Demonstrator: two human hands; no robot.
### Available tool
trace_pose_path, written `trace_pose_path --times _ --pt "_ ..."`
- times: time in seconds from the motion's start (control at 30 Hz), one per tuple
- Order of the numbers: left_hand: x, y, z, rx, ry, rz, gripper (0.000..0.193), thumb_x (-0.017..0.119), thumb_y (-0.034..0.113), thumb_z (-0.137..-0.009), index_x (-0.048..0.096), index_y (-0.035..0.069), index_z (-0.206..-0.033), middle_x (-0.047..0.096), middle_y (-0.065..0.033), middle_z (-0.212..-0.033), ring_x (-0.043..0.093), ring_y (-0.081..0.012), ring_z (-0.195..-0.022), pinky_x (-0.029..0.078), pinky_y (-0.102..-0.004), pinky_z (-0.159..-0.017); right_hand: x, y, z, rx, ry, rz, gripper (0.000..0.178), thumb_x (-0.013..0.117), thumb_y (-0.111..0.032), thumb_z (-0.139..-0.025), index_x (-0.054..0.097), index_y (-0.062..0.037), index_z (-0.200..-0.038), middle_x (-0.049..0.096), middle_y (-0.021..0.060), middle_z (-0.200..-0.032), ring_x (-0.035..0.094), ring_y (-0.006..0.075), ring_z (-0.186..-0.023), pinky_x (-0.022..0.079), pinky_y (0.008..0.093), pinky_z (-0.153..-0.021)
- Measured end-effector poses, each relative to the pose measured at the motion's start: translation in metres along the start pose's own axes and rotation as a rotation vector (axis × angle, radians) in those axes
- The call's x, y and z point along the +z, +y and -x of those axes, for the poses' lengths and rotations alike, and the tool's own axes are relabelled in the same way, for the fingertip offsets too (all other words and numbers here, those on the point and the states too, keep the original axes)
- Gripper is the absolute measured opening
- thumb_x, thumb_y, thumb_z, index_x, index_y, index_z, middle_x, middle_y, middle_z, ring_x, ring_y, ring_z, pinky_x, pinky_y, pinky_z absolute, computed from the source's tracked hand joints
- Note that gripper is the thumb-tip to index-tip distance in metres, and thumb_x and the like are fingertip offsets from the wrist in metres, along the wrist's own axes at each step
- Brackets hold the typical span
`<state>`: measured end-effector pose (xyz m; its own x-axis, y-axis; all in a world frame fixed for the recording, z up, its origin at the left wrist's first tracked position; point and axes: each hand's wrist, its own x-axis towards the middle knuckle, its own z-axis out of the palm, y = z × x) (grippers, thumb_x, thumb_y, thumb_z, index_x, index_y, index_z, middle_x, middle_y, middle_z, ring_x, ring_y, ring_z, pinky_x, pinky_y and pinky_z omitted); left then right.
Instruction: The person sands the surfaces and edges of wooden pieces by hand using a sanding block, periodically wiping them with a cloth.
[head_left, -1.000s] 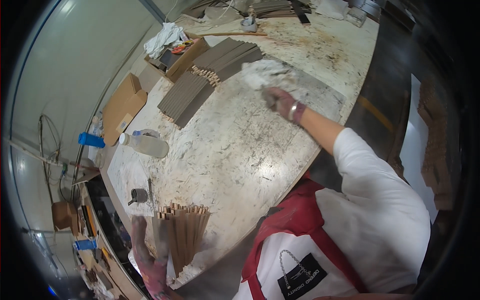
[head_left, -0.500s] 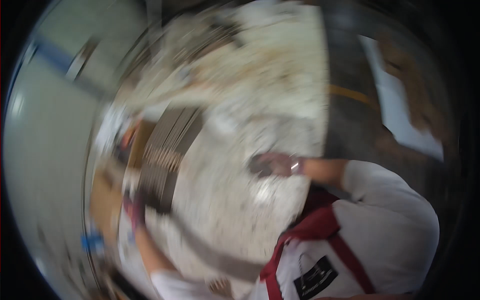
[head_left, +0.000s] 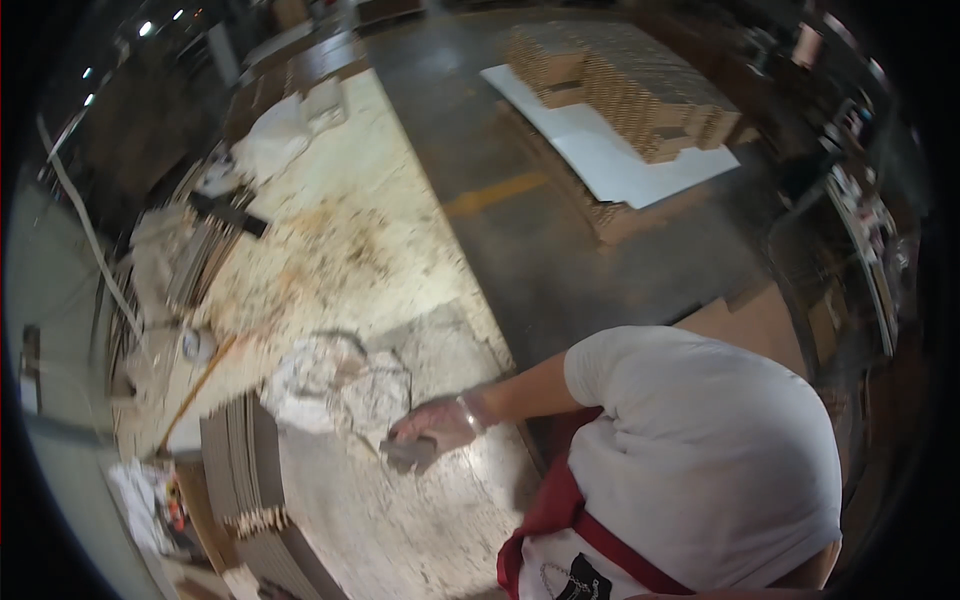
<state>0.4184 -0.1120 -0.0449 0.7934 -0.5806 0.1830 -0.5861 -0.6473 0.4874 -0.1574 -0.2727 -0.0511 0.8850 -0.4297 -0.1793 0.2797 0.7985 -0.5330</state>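
Note:
My right hand [head_left: 437, 430], in a pinkish glove with a pale band at the wrist, is low over the worn pale tabletop [head_left: 400, 520]. Its fingers are closed on a small grey block [head_left: 410, 455], whose exact kind I cannot make out. Just beyond it lies a crumpled white plastic sheet [head_left: 340, 385]. A stack of grey-brown cardboard pieces [head_left: 242, 455] runs along the left side toward the lower edge. At its near end a dark shape is cut off by the frame; it may be my left fingertips, whose state is hidden.
Farther along the table are an orange stick [head_left: 200, 390], a white roll [head_left: 198, 345], and cardboard bundles [head_left: 195, 265]. An open brown box [head_left: 200, 510] stands left of the stack. Across the floor [head_left: 470, 130], stacked cardboard [head_left: 640, 90] rests on a white sheet [head_left: 600, 170].
The view has swung to the right, bringing the floor and the cardboard pile into sight. My left hand, beside the stack before, has dropped to the lower edge or out of sight.

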Motion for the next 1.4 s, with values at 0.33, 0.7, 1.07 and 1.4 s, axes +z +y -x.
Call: trace_pose_path --times 0.33,0.7,1.07,1.4 --pt "-0.019 0.093 0.130 0.155 0.018 -0.288 0.050 0.052 0.052 -0.099 0.070 0.005 -0.108 0.070 -0.0250 -0.102 0.067 -0.0404 -0.096 0.050 -0.0522 -0.084 -0.016 -0.003 0.002 -0.012 -0.055 -0.198 0.041 0.053 -0.023 -0.103 0.054 -0.0021 -0.138 0.063 0.0167 -0.133 0.064 0.0302 -0.119 0.052 0.0474 -0.103" --pt "-0.030 0.210 0.235 0.352 0.288 -0.407 0.076 0.075 0.047 -0.082 0.053 0.000 -0.138 0.054 -0.0165 -0.144 0.048 -0.0337 -0.135 0.034 -0.0485 -0.116 -0.008 -0.013 0.002 -0.031 -0.019 -0.085 0.044 0.056 -0.026 -0.103 0.052 0.0003 -0.137 0.062 0.0215 -0.133 0.064 0.0334 -0.119 0.054 0.0468 -0.101" --pt "-0.035 0.229 0.319 0.396 -0.031 -0.280 0.046 0.072 0.019 -0.081 0.069 0.018 -0.127 0.064 -0.0101 -0.122 0.060 -0.0338 -0.110 0.050 -0.0440 -0.094 -0.003 -0.018 -0.002 0.037 -0.019 -0.125 0.035 0.055 -0.023 -0.104 0.054 -0.0003 -0.131 0.064 0.0224 -0.126 0.066 0.0343 -0.111 0.057 0.0448 -0.095" --pt "-0.057 0.230 0.370 0.158 -0.294 0.023 0.040 0.065 0.021 -0.098 0.062 0.001 -0.132 0.068 -0.0206 -0.122 0.065 -0.0278 -0.117 0.053 -0.0383 -0.095 0.015 -0.036 0.014 0.133 0.046 0.424 0.042 0.062 -0.029 -0.101 0.057 -0.0064 -0.136 0.067 0.0085 -0.115 0.067 0.0193 -0.098 0.056 0.0346 -0.083"
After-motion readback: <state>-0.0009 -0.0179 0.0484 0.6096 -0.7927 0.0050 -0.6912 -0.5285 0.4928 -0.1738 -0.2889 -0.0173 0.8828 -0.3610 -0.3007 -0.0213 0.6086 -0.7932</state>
